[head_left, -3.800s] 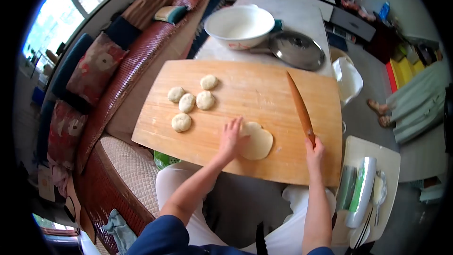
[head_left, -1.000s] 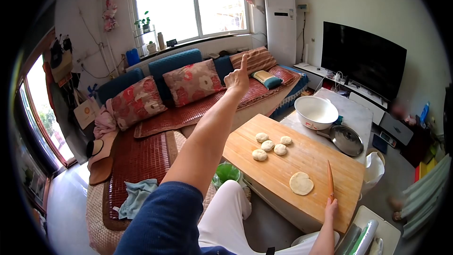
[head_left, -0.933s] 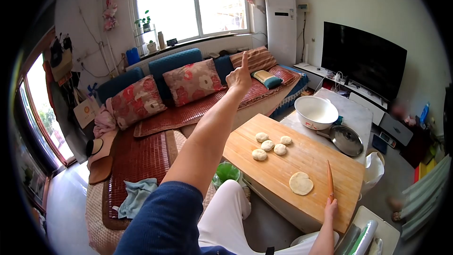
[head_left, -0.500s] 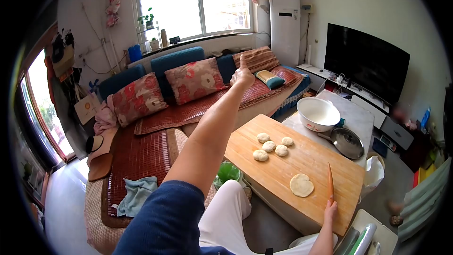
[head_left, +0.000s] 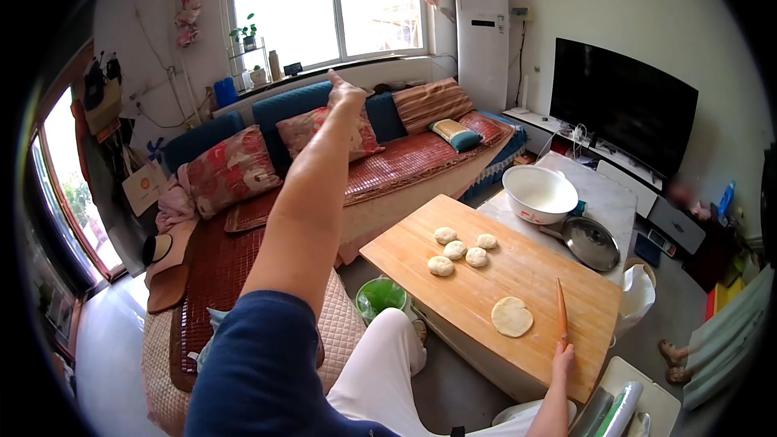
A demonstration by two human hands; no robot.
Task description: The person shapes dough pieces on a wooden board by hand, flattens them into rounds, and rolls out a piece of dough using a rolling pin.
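Note:
My left arm stretches far out over the sofa. At its end my left hand point(head_left: 346, 95) points towards the window, a finger extended and nothing visible in it. Low on the right, my right hand point(head_left: 564, 356) grips the near end of a slim wooden rolling pin point(head_left: 562, 311). The pin lies along the right part of a wooden board point(head_left: 421, 235). Just left of the pin is a flat round of rolled dough point(head_left: 511, 317). Farther back on the board sit several small dough balls point(head_left: 455, 251) in a loose group.
Behind the board, a white enamel bowl point(head_left: 541, 194) and a metal lid point(head_left: 592, 244) rest on a marble-look table. A green-lined bin point(head_left: 380, 298) stands left of the board. At the right edge another person's feet point(head_left: 674, 362) show below a pale green garment point(head_left: 732, 340).
My left arm has swung left, from the striped cushion to before the flowered one. The view has shifted slightly. My right hand keeps its hold on the rolling pin.

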